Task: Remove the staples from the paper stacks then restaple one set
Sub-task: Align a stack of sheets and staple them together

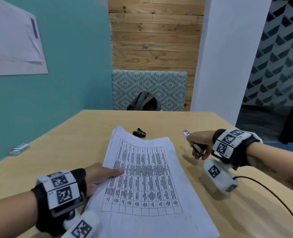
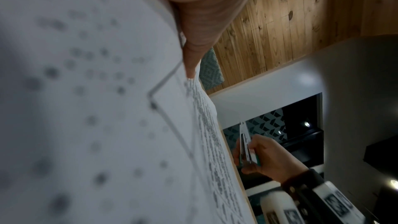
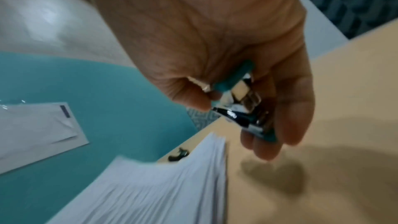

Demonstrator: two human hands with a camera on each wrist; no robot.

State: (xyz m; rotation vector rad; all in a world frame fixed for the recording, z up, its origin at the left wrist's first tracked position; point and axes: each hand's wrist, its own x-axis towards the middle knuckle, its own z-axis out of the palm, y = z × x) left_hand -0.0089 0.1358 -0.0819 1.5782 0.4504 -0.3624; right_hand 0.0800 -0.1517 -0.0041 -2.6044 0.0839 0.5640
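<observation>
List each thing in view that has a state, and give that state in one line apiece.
Paper stack: on the table, left edge lifted, sheets fanned.
Left hand: holds the paper stack's left edge, thumb on top.
Right hand: grips the stapler.
Stapler: held off the table.
Staple remover: lies untouched beyond the stack.

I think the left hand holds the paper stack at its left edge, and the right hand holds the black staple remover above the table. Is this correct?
Not quite. The right hand holds a teal and metal stapler, as the right wrist view shows. The black staple remover lies on the table beyond the paper stack. The left hand does hold the stack at its left edge.
</observation>
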